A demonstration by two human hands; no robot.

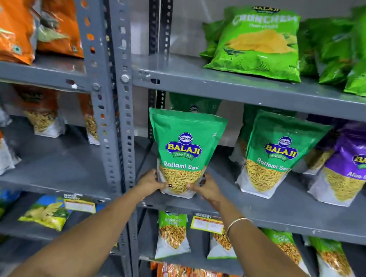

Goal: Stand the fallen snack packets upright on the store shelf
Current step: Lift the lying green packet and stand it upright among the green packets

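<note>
A green Ratlami Sev packet [183,151] stands upright at the left end of the grey middle shelf [280,210], close to its near edge. Its long axis runs vertically, sealed top up, printed front facing the camera, clear window of yellow sev at the bottom. The left hand [150,182] wraps the packet's lower left corner, thumb across the front and fingers curled behind. The right hand [204,189] clasps the lower right corner in the same way, thumb on the front near the base. A thin bangle [238,223] circles the right wrist.

To the right on the same shelf stands a second green Ratlami Sev packet [273,156], leaning slightly back, and further right a purple Aloo Sev packet [349,167]. On the shelf above, a green Crunchem bag [258,42] leans back against other green bags. A grey slotted upright [116,95] stands just left of the held packet.
</note>
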